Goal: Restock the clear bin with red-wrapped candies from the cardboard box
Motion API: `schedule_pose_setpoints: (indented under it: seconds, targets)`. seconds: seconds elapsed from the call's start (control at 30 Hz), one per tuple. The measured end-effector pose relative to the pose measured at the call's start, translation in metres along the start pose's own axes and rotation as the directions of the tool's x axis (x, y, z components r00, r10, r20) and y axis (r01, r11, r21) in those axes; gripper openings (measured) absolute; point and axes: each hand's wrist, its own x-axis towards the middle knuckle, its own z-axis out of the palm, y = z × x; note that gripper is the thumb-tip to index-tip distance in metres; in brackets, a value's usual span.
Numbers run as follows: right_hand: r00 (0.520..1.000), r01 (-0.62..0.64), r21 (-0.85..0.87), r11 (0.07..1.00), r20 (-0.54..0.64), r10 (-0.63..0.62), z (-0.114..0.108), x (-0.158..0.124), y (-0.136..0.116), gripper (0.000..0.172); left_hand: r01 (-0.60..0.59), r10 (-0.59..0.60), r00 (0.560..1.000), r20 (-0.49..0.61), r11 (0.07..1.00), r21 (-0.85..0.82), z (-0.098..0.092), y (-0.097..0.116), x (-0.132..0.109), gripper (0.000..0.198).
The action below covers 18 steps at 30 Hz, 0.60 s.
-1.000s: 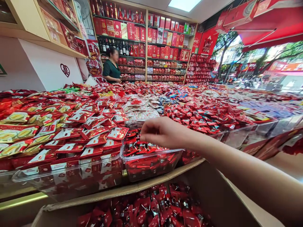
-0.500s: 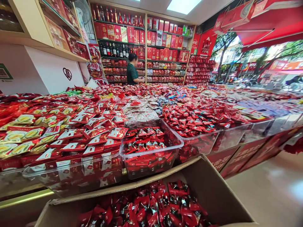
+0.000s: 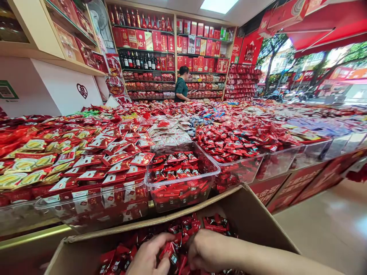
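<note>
Both my hands are inside an open cardboard box [image 3: 243,206] holding many small red-and-black wrapped packets [image 3: 192,225]. My left hand [image 3: 150,254] curls its thumb and forefinger around a red packet [image 3: 172,254]. Close beside it, on the right, is my right hand [image 3: 210,250]. Its fingers bend down into the packets and the fingertips are hidden, so what they grip does not show. Behind the box's far edge stands a clear plastic bin [image 3: 183,177], partly filled with neatly laid packets of similar red and black look [image 3: 174,164].
Red-and-white packets [image 3: 114,158] fill the bin on the left, and red packets [image 3: 235,141] heap up on the right. A person in a dark green top [image 3: 181,89] stands behind the display, before shelves of bottles and gift boxes [image 3: 156,40]. Tiled floor [image 3: 323,221] lies at right.
Both my hands have come into view from below and reached into the packets in the cardboard box. The person at the back has moved right.
</note>
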Motion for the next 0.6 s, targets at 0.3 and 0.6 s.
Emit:
schedule_pose_setpoints:
  seconds: [0.3,0.6]
  targets:
    - [0.971,-0.042,0.662,0.749,-0.151,0.187,-0.043,-0.011,-0.02,0.01,0.008,-0.208,0.898,-0.387,0.889,-0.459,-0.003,0.008,-0.013,0.017]
    - [0.894,0.071,0.874,0.481,-0.269,0.358,-0.043,-0.011,-0.04,0.032,0.105,-0.193,0.979,-0.071,0.767,-0.633,0.0,0.015,-0.016,0.021]
